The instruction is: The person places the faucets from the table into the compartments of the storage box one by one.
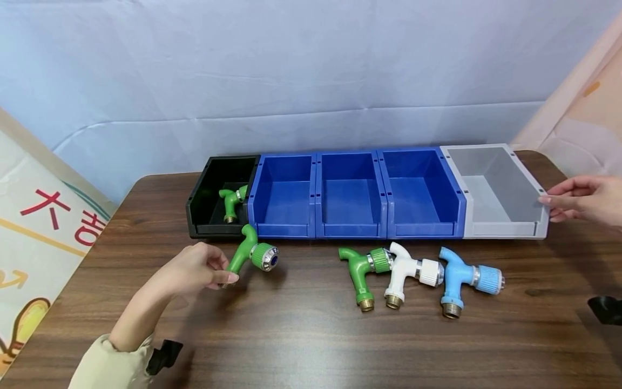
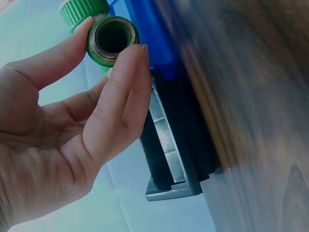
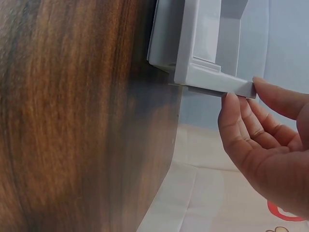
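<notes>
My left hand (image 1: 201,266) pinches a green faucet (image 1: 248,251) by its threaded end, just in front of the black bin (image 1: 199,229). In the left wrist view the hollow brass mouth of that faucet (image 2: 113,41) faces the camera between thumb and fingers. Another green faucet (image 1: 231,205) lies inside the black bin. At the far right, my right hand (image 1: 590,200) grips the side rim of the grey bin (image 1: 529,230), thumb on top and fingers beneath the edge, as the right wrist view of the hand (image 3: 265,130) shows.
Three blue bins (image 1: 351,231) stand in a row between the black and grey ones. On the wooden table (image 1: 340,346) in front lie a green faucet (image 1: 359,270), a white faucet (image 1: 402,270) and a light blue faucet (image 1: 454,275). A pale cloth (image 1: 291,65) hangs behind.
</notes>
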Motion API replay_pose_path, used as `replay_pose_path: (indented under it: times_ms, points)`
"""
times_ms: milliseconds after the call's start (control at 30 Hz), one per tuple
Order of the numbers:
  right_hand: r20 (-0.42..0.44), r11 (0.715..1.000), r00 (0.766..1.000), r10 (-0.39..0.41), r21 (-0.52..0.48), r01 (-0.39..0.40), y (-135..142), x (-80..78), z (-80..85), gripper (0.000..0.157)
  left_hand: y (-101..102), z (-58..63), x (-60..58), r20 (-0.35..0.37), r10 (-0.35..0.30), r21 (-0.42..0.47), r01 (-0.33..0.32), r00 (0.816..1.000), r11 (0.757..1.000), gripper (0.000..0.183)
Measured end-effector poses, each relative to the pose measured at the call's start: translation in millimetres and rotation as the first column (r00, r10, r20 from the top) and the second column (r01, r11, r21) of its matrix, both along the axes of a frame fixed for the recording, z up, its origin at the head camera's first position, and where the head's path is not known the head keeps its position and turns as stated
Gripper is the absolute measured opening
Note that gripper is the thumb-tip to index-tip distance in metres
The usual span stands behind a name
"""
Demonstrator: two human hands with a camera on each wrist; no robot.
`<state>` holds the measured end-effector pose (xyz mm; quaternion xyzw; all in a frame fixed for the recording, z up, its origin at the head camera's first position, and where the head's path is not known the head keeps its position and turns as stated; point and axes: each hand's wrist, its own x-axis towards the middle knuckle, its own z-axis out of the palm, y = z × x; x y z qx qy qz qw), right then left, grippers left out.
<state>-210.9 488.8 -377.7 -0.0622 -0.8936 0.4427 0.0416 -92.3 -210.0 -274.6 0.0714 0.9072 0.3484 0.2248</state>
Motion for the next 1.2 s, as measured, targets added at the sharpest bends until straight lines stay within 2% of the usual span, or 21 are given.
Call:
replay_pose_path:
  times_ms: [200, 400, 667, 933, 1200]
  points:
    - [0.0, 0.999, 1.0, 0.008, -0.038, -0.008, 2, -0.6, -0.7, 0.012, 5, 3.6, -6.7, -0.044, -0.018, -0.016, 0.017, 0.999, 1.0, 0.017]
    - [0.0, 1.0, 1.0, 0.015, -0.012, -0.015, 2, 0.1, -2.1, 0.011, 10, 4.9, -14.6, -0.075, -0.021, -0.039, 0.018, 0.997, 0.999, 0.017]
    - [0.007, 1.0, 1.0, 0.015, -0.013, -0.015, 0, 0.1, -1.1, 0.009, 19, 7.8, -21.4, -0.064, -0.004, -0.049, 0.0, 0.998, 0.999, 0.019]
    - [-0.004, 1.0, 1.0, 0.011, -0.007, -0.011, -1, 1.3, -0.7, 0.008, 22, 6.5, -29.9, -0.032, 0.027, 0.017, -0.026, 0.999, 1.0, 0.019]
    - [-0.001, 1.0, 1.0, 0.011, -0.005, -0.011, -2, 1.5, 0.1, 0.008, 24, 7.4, -40.0, -0.041, 0.049, 0.012, -0.048, 0.998, 0.999, 0.021]
